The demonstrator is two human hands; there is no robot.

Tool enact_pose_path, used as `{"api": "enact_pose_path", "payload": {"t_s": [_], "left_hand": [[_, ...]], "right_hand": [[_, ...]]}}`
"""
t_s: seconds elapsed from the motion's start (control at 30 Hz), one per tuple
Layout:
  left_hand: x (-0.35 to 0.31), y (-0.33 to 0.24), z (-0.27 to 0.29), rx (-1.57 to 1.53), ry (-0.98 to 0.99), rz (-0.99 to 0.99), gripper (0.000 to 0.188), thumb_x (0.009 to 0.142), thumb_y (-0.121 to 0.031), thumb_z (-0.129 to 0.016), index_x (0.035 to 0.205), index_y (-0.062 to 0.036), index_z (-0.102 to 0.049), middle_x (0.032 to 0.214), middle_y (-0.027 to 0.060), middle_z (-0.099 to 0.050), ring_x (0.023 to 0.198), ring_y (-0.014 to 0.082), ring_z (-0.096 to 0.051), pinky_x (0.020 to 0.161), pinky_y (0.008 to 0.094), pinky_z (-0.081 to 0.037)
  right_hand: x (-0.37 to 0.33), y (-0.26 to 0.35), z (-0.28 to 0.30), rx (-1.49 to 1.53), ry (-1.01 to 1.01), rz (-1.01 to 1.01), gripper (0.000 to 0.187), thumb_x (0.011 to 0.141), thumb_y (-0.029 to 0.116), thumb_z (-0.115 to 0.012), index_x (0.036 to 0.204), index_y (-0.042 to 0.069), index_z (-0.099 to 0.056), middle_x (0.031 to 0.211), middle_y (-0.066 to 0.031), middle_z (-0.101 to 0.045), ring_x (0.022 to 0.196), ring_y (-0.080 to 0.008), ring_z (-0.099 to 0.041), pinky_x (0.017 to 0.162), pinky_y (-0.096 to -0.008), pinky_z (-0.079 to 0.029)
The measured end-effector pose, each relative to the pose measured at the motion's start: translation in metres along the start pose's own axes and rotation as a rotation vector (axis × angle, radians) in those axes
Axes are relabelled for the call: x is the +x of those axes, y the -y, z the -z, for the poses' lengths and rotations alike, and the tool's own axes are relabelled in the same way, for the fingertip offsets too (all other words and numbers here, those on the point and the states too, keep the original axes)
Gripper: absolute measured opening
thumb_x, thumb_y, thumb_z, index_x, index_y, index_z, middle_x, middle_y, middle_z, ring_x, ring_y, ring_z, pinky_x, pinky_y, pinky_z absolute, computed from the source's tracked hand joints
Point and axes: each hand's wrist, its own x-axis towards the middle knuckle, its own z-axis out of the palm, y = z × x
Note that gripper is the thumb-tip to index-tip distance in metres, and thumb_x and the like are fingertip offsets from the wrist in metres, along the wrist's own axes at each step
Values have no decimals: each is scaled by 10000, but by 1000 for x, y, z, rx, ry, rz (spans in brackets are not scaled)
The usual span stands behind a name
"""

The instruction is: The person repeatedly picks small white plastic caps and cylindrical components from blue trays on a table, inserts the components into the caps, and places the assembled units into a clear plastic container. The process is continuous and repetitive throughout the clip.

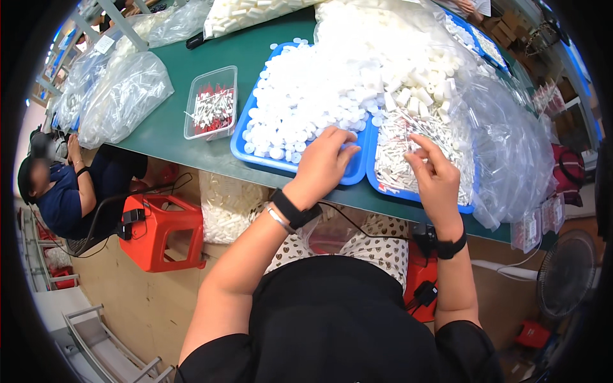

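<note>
My left hand [322,163] is over the front right corner of a blue tray [239,143] heaped with small white round plastic caps [284,121]. Its fingers are curled in toward the thumb, and whatever they pinch is too small to make out. Above the second blue tray [399,193], my right hand [439,179] has thumb and index finger drawn close together around something thin and pale that I cannot name. Beneath it lie many small white stick-like pieces [408,169], with larger white cylinders [418,99] behind them.
A clear plastic box [211,131] of red and white pieces stands left on the green table [182,80]. Clear plastic bags [507,150] crowd the right side; another bag [124,96] lies far left. A seated person [60,198], a red stool [159,233] and a fan [565,274] are nearby.
</note>
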Motion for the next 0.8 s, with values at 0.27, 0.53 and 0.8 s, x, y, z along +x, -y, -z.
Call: {"api": "enact_pose_path", "payload": {"t_s": [0.27, 0.53, 0.8], "left_hand": [[-70, -28, 10, -1738, 218, 718, 401, 1018, -297, -548, 1239, 36, -581, 992, 46, -636, 819, 102, -574, 714, 235, -483], [-95, -26, -2, -1879, 145, 832, 369, 1025, -290, -538, 1205, 28, -588, 961, 34, -602, 827, 100, -545, 731, 239, -468], [-98, -25, -5, -1682, 73, 838, 320, 1008, -251, -579, 1201, 3, -598, 965, 17, -615, 844, 81, -558, 774, 237, -486]], "right_hand": [[-46, 29, 2, 30, 286, 160, 149, 748, 94, -804, 791, 48, -669, 690, -57, -615, 620, -229, -542, 598, -347, -410], [-60, 29, -7, -127, 301, 350, 124, 769, 54, -756, 846, 54, -658, 712, -49, -591, 652, -241, -508, 627, -366, -379], [-60, 32, -5, -224, 319, 418, 144, 777, 43, -738, 893, 62, -655, 703, -44, -522, 663, -238, -485, 623, -371, -367]]}}
